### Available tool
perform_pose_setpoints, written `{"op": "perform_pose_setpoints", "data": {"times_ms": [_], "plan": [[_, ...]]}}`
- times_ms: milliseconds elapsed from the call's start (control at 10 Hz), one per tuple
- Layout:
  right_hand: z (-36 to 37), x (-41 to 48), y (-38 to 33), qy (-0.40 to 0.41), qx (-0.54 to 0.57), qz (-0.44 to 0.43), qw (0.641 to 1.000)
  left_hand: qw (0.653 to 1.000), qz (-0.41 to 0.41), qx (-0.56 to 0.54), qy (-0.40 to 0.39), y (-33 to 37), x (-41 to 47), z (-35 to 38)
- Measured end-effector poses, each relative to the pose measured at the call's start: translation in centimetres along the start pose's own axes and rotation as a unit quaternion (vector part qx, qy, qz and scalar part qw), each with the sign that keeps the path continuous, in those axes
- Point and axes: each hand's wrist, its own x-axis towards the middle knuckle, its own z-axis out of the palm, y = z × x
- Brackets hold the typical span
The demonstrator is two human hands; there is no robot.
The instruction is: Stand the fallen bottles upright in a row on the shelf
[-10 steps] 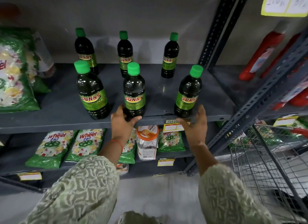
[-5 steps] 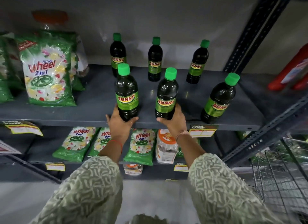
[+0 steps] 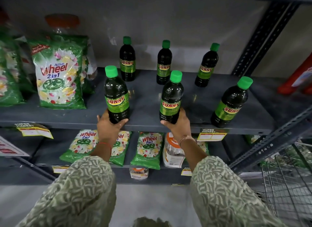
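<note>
Several dark bottles with green caps and green SUNNY labels stand upright on the grey shelf [image 3: 145, 100]. Three stand in a back row: back left bottle [image 3: 127, 59], back middle bottle [image 3: 164, 62], back right bottle [image 3: 206, 66]. Three stand along the front edge. My left hand [image 3: 108, 125] grips the base of the front left bottle [image 3: 116, 95]. My right hand [image 3: 179, 123] grips the base of the front middle bottle [image 3: 172, 98]. The front right bottle [image 3: 231, 103] stands free at the shelf's right end.
Green Wheel detergent bags [image 3: 59, 74] stand on the shelf's left part. More bags [image 3: 148, 149] and a jar [image 3: 172, 152] fill the shelf below. A slanted metal upright [image 3: 263, 32] and red bottles [image 3: 297, 78] are to the right. A wire cart [image 3: 287, 176] stands at lower right.
The view has swung left and nearer. My right hand left the front right bottle's side and took the front middle bottle; my left hand moved from the middle bottle to the front left one.
</note>
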Motion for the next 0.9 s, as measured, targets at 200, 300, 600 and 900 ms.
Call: {"op": "perform_pose_setpoints", "data": {"times_ms": [200, 300, 600, 900], "plan": [[-0.3, -0.1, -0.1, -0.009, -0.012, 0.01, 1.0, 0.997, -0.015, -0.052, -0.049, 0.2, 0.0, -1.1], [-0.4, -0.2, -0.1, -0.009, -0.023, 0.017, 1.0, 0.995, -0.023, -0.063, -0.075, 0.7, -0.2, -1.6], [-0.2, -0.3, 0.2, -0.019, -0.043, 0.008, 0.999, 0.995, -0.04, -0.046, -0.079, -0.7, 0.6, -1.3], [-0.4, -1.0, -0.5, -0.029, -0.054, 0.0, 0.998, 0.995, -0.042, -0.044, -0.082, -0.4, 0.2, -1.5]]}}
